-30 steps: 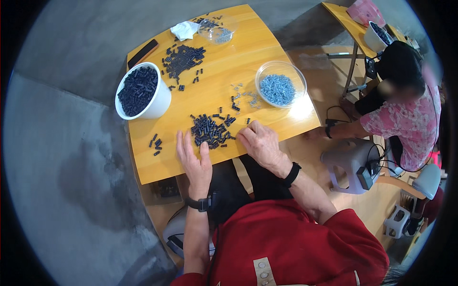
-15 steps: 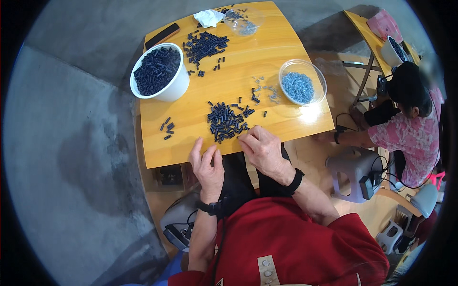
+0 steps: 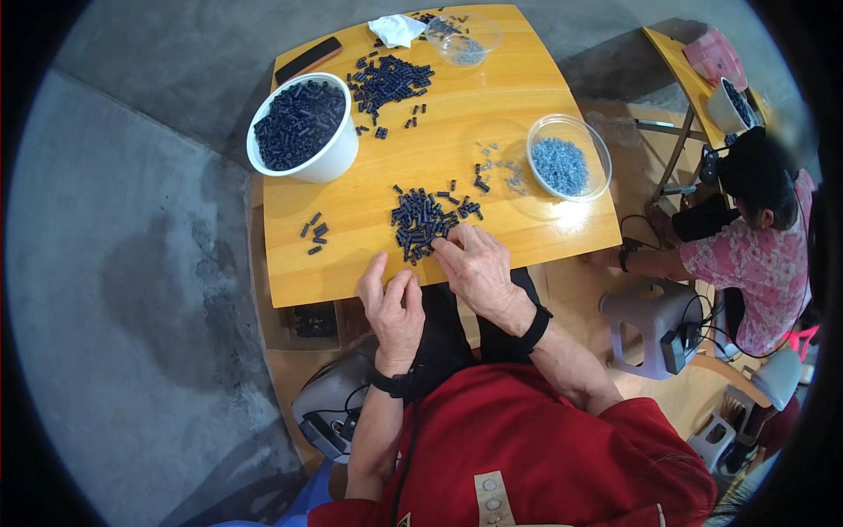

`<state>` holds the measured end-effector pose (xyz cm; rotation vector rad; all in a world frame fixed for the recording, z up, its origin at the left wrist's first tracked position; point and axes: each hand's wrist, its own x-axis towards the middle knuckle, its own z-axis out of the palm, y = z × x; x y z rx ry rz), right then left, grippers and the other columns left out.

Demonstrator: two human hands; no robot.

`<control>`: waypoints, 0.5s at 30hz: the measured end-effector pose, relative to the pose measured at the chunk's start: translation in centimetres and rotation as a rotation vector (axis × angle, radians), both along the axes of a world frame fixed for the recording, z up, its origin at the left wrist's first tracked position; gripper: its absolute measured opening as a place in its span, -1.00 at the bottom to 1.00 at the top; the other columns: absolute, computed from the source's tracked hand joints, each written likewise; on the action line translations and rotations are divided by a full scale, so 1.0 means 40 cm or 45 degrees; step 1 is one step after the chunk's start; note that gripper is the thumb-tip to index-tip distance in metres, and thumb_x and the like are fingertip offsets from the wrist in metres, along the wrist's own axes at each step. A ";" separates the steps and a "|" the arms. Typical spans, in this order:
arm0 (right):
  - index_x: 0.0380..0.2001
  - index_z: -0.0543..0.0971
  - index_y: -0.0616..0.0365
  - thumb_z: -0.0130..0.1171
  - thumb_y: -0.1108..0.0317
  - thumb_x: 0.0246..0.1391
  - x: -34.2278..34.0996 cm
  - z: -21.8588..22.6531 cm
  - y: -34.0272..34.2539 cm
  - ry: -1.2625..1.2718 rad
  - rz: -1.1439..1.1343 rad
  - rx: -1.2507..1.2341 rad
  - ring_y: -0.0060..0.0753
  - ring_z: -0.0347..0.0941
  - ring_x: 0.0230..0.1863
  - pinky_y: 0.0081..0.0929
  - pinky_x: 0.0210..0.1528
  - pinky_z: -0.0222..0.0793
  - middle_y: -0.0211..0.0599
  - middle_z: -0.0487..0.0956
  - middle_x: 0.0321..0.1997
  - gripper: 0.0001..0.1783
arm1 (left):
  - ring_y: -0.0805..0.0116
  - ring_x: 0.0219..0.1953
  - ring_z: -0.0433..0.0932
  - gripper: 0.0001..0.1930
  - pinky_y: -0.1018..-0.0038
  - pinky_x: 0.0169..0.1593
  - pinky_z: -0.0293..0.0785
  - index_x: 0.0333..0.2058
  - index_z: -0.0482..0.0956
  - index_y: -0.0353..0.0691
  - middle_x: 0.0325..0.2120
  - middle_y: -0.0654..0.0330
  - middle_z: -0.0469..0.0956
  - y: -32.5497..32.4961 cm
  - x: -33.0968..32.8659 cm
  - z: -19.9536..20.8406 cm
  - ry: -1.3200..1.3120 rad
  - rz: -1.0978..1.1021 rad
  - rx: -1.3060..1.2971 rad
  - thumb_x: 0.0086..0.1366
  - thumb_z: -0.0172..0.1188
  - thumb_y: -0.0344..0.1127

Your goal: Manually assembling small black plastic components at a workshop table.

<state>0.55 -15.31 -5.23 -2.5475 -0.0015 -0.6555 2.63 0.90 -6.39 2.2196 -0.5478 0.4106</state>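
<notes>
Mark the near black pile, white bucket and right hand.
Near black pile [image 3: 421, 220]: head view, middle of the heap.
White bucket [image 3: 339, 160]: head view, outer side wall.
Right hand [image 3: 481, 270]: head view, back of the hand.

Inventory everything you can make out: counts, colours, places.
Table: one, yellow, centre
Bucket: one, white, holding black pieces, table's left
Near pile: many pieces, black, near edge
Far pile: many pieces, black, far half
Loose pieces: a few, black, near left
Tub: one, clear, holding bluish bits, table's right
Far tub: one, clear, far edge
Tissue: one, white, far edge
Slab: one, dark, far left
Second table: one, yellow, upper right
Second bucket: one, white, on it
Stools: at least two, grey, right
Co-worker: one, pink shirt, right
Left hand: one, near edge
Right hand: one, at near pile
</notes>
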 end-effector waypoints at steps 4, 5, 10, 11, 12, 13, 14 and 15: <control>-0.36 0.60 0.11 0.23 0.45 -0.12 0.012 0.002 0.003 0.037 -0.001 0.056 -0.25 0.45 -0.30 -0.32 -0.32 0.38 -0.33 0.43 -0.37 -0.84 | 0.00 0.11 0.45 -0.87 0.24 0.18 0.34 -0.31 0.65 -0.29 0.05 -0.07 0.48 -0.003 0.006 -0.001 -0.018 -0.006 0.004 0.12 0.30 -0.53; -0.38 0.58 0.13 0.24 0.46 -0.12 0.014 0.007 0.004 0.067 -0.010 0.100 -0.22 0.45 -0.29 -0.30 -0.30 0.40 -0.30 0.44 -0.37 -0.84 | 0.00 0.11 0.45 -0.87 0.24 0.18 0.34 -0.31 0.64 -0.29 0.05 -0.07 0.48 -0.003 0.007 0.000 -0.019 -0.010 0.014 0.11 0.30 -0.53; -0.41 0.55 0.16 0.26 0.49 -0.13 0.033 0.031 -0.004 0.215 -0.021 0.172 -0.11 0.47 -0.25 -0.22 -0.25 0.43 -0.22 0.45 -0.35 -0.85 | -0.01 0.11 0.45 -0.86 0.24 0.17 0.33 -0.31 0.64 -0.28 0.04 -0.07 0.48 -0.012 0.012 0.011 -0.034 -0.014 0.022 0.11 0.31 -0.53; -0.41 0.54 0.16 0.26 0.49 -0.12 0.036 0.033 -0.007 0.242 -0.008 0.205 -0.10 0.47 -0.25 -0.21 -0.25 0.43 -0.21 0.45 -0.34 -0.86 | -0.01 0.11 0.45 -0.86 0.24 0.16 0.33 -0.31 0.64 -0.28 0.04 -0.08 0.48 -0.013 0.013 0.013 -0.045 -0.015 0.029 0.11 0.31 -0.53; -0.42 0.52 0.16 0.26 0.49 -0.12 0.037 0.035 -0.010 0.267 0.004 0.238 -0.09 0.47 -0.25 -0.20 -0.25 0.42 -0.20 0.46 -0.33 -0.86 | -0.01 0.11 0.45 -0.86 0.24 0.16 0.33 -0.31 0.64 -0.28 0.04 -0.08 0.48 -0.015 0.015 0.014 -0.047 -0.017 0.029 0.11 0.31 -0.53; -0.42 0.52 0.16 0.26 0.49 -0.12 0.037 0.033 -0.011 0.264 0.002 0.238 -0.09 0.47 -0.25 -0.20 -0.25 0.42 -0.20 0.46 -0.33 -0.86 | -0.04 0.09 0.44 -0.83 0.19 0.14 0.33 -0.29 0.63 -0.28 0.04 -0.07 0.46 -0.016 0.017 0.015 -0.070 -0.038 0.030 0.09 0.31 -0.53; -0.41 0.53 0.16 0.26 0.48 -0.11 0.036 0.031 -0.012 0.235 -0.001 0.248 -0.08 0.47 -0.25 -0.20 -0.26 0.42 -0.20 0.46 -0.33 -0.86 | -0.07 0.07 0.43 -0.80 0.13 0.12 0.32 -0.27 0.62 -0.28 0.04 -0.06 0.44 -0.018 0.018 0.016 -0.092 -0.059 0.031 0.08 0.32 -0.53; -0.40 0.53 0.16 0.26 0.47 -0.10 0.034 0.029 -0.012 0.206 -0.001 0.259 -0.08 0.47 -0.26 -0.20 -0.27 0.42 -0.20 0.46 -0.34 -0.86 | -0.07 0.07 0.43 -0.80 0.13 0.12 0.32 -0.27 0.62 -0.28 0.04 -0.06 0.44 -0.019 0.018 0.018 -0.095 -0.060 0.032 0.08 0.32 -0.53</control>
